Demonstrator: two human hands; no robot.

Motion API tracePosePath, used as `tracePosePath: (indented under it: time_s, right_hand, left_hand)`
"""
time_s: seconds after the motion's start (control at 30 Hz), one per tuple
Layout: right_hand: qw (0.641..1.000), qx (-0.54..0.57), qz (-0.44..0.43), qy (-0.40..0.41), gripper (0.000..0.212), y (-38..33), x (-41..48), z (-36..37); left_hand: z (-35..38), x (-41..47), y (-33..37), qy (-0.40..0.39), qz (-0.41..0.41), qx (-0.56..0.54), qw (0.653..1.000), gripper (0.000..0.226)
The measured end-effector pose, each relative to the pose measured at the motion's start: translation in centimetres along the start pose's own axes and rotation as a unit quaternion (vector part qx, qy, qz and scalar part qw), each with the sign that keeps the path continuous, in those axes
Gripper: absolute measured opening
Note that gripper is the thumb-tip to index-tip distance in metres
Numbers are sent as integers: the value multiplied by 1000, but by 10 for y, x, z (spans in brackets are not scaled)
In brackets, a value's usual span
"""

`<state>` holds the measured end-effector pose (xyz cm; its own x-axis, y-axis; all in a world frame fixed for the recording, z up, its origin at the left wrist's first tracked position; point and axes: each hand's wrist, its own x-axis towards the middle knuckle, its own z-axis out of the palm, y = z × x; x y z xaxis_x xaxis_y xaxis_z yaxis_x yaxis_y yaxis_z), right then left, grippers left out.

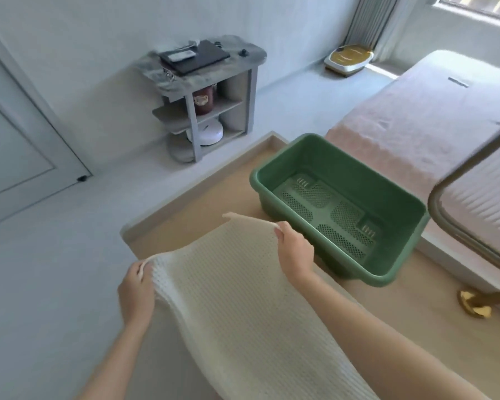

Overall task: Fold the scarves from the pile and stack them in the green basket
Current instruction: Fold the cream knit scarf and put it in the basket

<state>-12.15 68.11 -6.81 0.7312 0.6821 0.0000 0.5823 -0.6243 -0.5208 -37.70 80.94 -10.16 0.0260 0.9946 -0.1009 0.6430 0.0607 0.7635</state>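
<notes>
room: pale grey floor and walls around you, a door at the left, a bed (433, 111) with a pinkish cover at the right, a window at the top right corner.
surface: you stand at a light wooden table (433, 321) whose far corner points away toward the wall.
writing: no brand or label can be read; the dark jar (205, 100) on the grey shelf unit (197, 111) has a label too blurred to make out.
scarf: a cream knitted scarf (237, 298) is held up over the table between your hands, its long axis running from the far edge back toward you and out of the bottom of view.
far edge: the short end is spread across, left to right, with its far corner sticking out past your right hand.
left hand: your left hand (136, 290) has its fingers pinched shut on the near-left corner of the scarf's end.
right hand: your right hand (293, 252) has thumb and fingers clamped on the top edge, just beside the basket.
green basket: the green basket (387, 194) sits on the table to your right, its perforated bottom bare, long axis slanting from far left to near right.
other: a brass-coloured curved rail (456, 197) stands at the right, its foot on the table.
</notes>
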Motion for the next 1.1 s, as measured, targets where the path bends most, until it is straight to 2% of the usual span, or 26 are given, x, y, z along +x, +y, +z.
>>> tracePosePath:
  time_s: [0.17, 0.23, 0.27, 0.33, 0.4, 0.43, 0.5, 0.53, 0.67, 0.83, 0.9, 1.0, 1.07, 1.1]
  right_hand:
    - [997, -49, -44, 41, 34, -35, 53, 31]
    - [986, -130, -104, 21, 63, -36, 56, 49]
    - [978, -157, -139, -7, 76, -35, 54, 57]
    - [965, -170, -184, -82, 86, -34, 49, 75]
    - [954, -167, -185, -164, 73, -30, 48, 94]
    - [951, -163, -167, -203, 64, -29, 49, 102]
    - [939, -178, -125, -265, 65, -22, 52, 114]
    - [933, -198, -116, -278, 70, -19, 54, 117]
    - [928, -213, -111, -285, 75, -17, 76, 119]
    - [928, -192, -121, -296, 74, -23, 92, 118]
    - [933, -174, -134, -284, 73, -25, 84, 117]
    - [947, -129, -156, -248, 71, -27, 53, 106]
    - [948, -100, -173, -247, 67, -25, 16, 93]
    - [948, -81, -174, -253, 64, -22, -6, 86]
  left_hand:
    - [4, 65, 11, 44, 1, 30, 999, 25]
    - [10, 80, 2, 43, 59, 106, 992, 37]
    - [14, 81, -3, 45, 97, 143, 984, 46]
    - [25, 71, -12, 39, 180, 165, 969, 52]
    - [38, 52, -21, -6, 262, 164, 951, 41]
    - [47, 43, -30, -54, 273, 175, 944, 39]
    - [60, 32, -49, -149, 256, 223, 929, 54]
    - [65, 30, -59, -170, 257, 247, 919, 61]
    - [71, 46, -69, -181, 260, 286, 904, 71]
    - [73, 62, -54, -170, 237, 265, 919, 81]
    - [70, 58, -50, -167, 235, 242, 926, 74]
    - [56, 35, -50, -99, 249, 164, 949, 53]
    - [42, 11, -57, -47, 187, 88, 977, 50]
    - [33, -2, -59, -32, 113, 35, 992, 50]
